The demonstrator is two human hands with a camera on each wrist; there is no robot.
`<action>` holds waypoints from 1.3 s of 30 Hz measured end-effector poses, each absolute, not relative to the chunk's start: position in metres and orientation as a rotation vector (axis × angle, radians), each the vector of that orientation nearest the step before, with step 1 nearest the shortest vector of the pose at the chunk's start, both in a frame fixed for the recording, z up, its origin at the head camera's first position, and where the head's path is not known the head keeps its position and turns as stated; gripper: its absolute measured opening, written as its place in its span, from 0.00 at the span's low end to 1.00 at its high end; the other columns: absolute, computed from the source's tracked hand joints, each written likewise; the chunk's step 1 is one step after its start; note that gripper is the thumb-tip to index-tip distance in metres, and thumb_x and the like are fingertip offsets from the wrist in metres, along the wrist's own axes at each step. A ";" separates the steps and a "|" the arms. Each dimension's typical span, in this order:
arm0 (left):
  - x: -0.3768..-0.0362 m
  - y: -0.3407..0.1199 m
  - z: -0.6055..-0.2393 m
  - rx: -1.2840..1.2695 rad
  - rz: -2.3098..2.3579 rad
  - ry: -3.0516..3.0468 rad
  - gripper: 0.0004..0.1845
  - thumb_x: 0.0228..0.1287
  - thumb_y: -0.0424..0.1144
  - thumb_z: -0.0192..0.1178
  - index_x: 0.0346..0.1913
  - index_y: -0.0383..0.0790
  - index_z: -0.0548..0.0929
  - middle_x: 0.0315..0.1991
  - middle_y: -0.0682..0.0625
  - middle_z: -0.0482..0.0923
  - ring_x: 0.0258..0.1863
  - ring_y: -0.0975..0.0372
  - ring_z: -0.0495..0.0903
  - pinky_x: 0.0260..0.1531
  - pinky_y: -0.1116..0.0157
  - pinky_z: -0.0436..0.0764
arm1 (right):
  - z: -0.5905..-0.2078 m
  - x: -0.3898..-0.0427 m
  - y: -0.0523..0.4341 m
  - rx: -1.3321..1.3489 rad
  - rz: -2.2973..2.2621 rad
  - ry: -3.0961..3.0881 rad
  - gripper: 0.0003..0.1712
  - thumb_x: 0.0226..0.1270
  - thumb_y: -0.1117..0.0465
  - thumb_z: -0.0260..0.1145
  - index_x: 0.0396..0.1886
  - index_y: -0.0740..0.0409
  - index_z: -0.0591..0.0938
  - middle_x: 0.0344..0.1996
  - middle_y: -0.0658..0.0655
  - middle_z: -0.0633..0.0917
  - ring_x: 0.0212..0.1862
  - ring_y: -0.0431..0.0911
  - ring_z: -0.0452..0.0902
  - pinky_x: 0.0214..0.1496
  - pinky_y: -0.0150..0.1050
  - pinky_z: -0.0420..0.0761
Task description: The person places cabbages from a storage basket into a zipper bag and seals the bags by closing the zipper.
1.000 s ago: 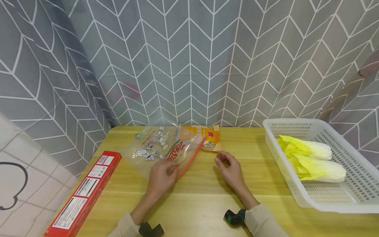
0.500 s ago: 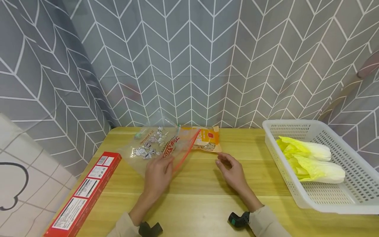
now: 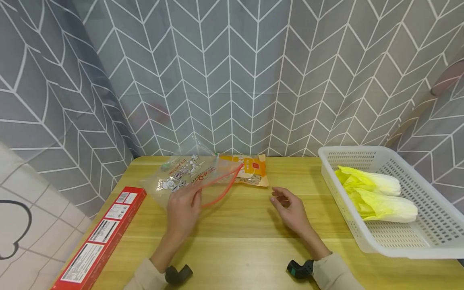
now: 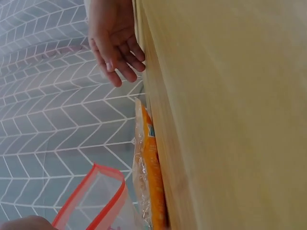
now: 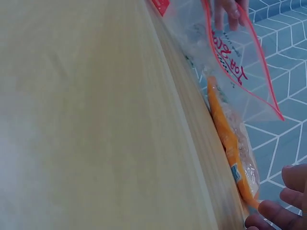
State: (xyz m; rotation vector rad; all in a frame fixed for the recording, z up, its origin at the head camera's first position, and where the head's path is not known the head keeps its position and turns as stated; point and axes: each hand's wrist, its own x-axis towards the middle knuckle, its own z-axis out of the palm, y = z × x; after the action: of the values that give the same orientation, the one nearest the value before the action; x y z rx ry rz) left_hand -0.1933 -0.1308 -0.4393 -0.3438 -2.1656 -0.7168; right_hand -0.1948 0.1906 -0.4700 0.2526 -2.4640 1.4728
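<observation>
A clear zip bag with cartoon figures and a red rim lies at the far left middle of the table. My left hand pinches its rim, and the bag's mouth gapes, as the right wrist view also shows the red-edged bag. Partly behind the bag is an orange food packet with a clear window. My right hand hovers near the packet's right side, fingers loosely bent around nothing. In the left wrist view that right hand hangs over the table with its fingers spread.
On the right stands a white plastic basket holding two cabbages with yellow leaves. A long red box lies along the table's left edge. A grey patterned curtain hangs behind the wooden table.
My left hand has moved left with the bag's rim, and the mouth of the bag has parted wider. The right hand has shifted slightly right. The packet and basket stay put.
</observation>
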 end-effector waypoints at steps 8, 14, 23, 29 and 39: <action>-0.196 -0.138 -0.442 -0.220 -0.884 -2.275 0.09 0.63 0.31 0.67 0.46 0.37 0.88 0.45 0.40 0.90 0.33 0.49 0.88 0.38 0.50 0.87 | -0.472 -0.195 0.193 0.220 1.493 -2.479 0.20 0.72 0.61 0.67 0.61 0.62 0.81 0.50 0.62 0.88 0.48 0.45 0.83 0.49 0.28 0.82; -0.195 -0.142 -0.442 -0.130 -1.026 -2.289 0.09 0.64 0.32 0.68 0.46 0.38 0.89 0.46 0.41 0.90 0.34 0.50 0.89 0.41 0.52 0.88 | -0.468 -0.197 0.195 0.247 1.487 -2.516 0.21 0.72 0.61 0.67 0.62 0.63 0.81 0.51 0.62 0.88 0.48 0.46 0.83 0.49 0.28 0.82; -0.196 -0.140 -0.444 -0.123 -1.132 -2.246 0.09 0.62 0.30 0.68 0.46 0.37 0.89 0.46 0.41 0.90 0.44 0.49 0.90 0.49 0.49 0.87 | -0.433 -0.197 0.215 0.436 1.341 -2.660 0.23 0.74 0.61 0.65 0.66 0.61 0.78 0.50 0.64 0.88 0.50 0.54 0.85 0.48 0.35 0.84; -0.196 -0.140 -0.447 -0.110 -1.159 -2.249 0.09 0.62 0.31 0.68 0.45 0.38 0.90 0.46 0.41 0.90 0.47 0.48 0.89 0.51 0.48 0.86 | -0.406 -0.192 0.231 0.619 1.167 -2.695 0.23 0.72 0.63 0.67 0.64 0.62 0.79 0.47 0.65 0.89 0.45 0.53 0.87 0.44 0.36 0.86; -0.196 -0.139 -0.449 -0.100 -1.165 -2.280 0.09 0.64 0.31 0.67 0.46 0.38 0.90 0.47 0.42 0.90 0.34 0.54 0.87 0.47 0.51 0.86 | -0.372 -0.180 0.256 0.648 0.944 -2.849 0.26 0.73 0.58 0.66 0.68 0.61 0.77 0.49 0.56 0.89 0.46 0.48 0.85 0.46 0.38 0.85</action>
State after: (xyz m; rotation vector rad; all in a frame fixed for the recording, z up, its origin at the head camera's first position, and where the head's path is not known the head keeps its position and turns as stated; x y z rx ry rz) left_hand -0.1956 -0.1395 -0.4493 -0.1004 -2.2800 -1.1651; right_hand -0.1800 0.2559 -0.3718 0.6484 -2.8487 0.9436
